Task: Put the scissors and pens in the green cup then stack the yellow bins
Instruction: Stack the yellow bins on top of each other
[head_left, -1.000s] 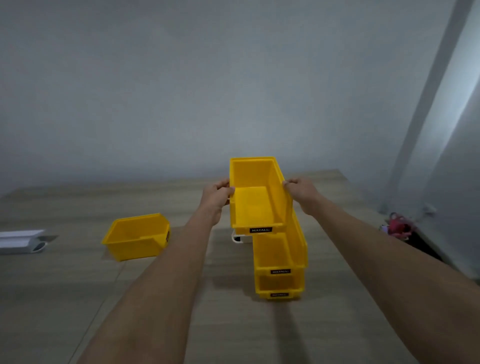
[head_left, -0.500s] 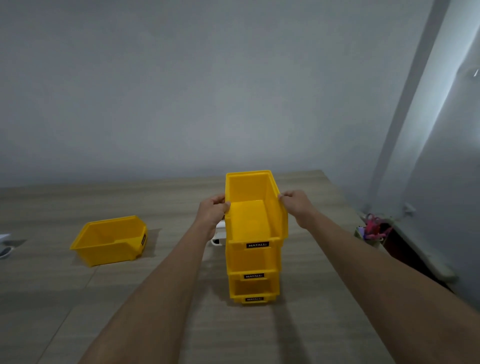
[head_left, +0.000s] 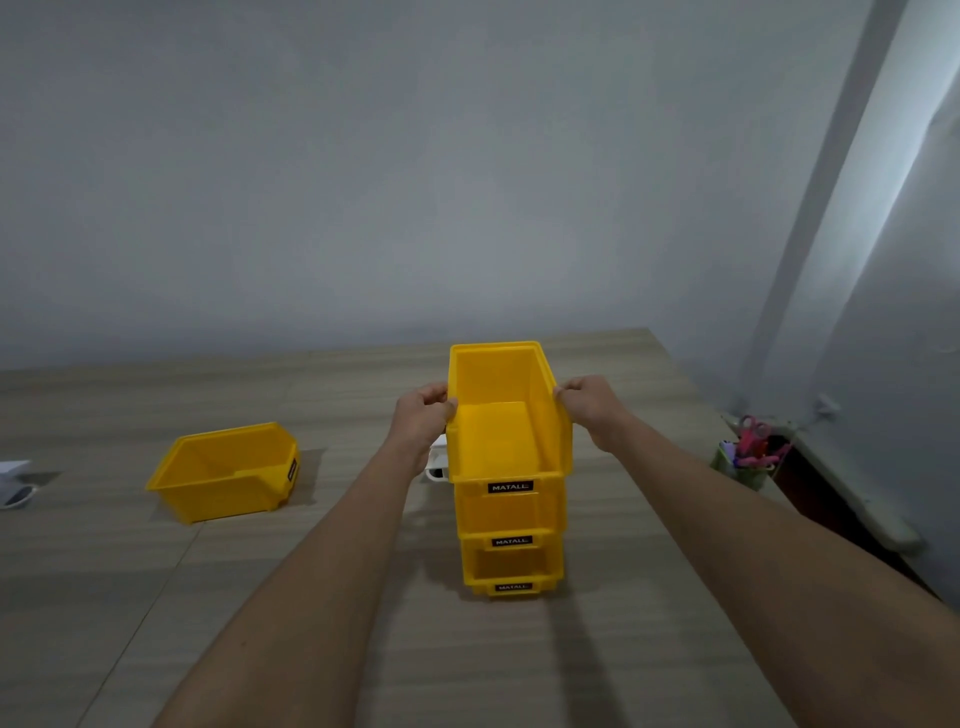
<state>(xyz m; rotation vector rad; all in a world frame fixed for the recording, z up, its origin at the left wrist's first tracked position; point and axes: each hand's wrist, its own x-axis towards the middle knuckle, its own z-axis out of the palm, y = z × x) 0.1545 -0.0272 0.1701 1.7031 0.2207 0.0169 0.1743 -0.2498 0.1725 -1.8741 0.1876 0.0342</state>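
Both hands are gripping the top bin, left hand and right hand pinching its side walls as it is sitting on the stack mid-table. Judging here: squaring it before letting go. The last bin is waiting left.

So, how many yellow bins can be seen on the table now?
4. Three are stacked in the middle: the top bin, held by both hands, the middle bin and the bottom bin. The single bin sits to the left.
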